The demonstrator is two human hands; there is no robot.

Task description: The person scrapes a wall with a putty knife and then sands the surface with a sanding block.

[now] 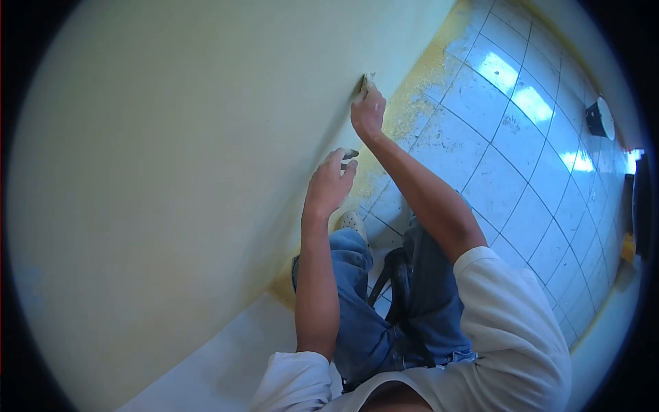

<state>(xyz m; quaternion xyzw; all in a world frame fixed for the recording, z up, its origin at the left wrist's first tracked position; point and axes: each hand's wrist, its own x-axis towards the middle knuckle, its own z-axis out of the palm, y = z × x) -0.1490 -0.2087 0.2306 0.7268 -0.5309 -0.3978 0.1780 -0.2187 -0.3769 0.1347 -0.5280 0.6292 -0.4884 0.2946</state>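
My right hand (368, 113) grips a putty knife (367, 82) by its handle end, its blade at the lower part of the pale yellow wall (192, 151). Nearer to me, my left hand (329, 184) is close to the same wall with its fingers curled. A small, dark, flat thing shows at those fingertips, too little of it visible to name. Below the right hand, yellowish dust and crumbs (405, 113) lie along the foot of the wall.
White floor tiles (494, 178), smudged and dusty, stretch to the right. A dark bucket with a white rim (600, 119) stands near the far wall. My legs in jeans (439, 295) and a light perforated clog (352, 221) are close to the wall's foot.
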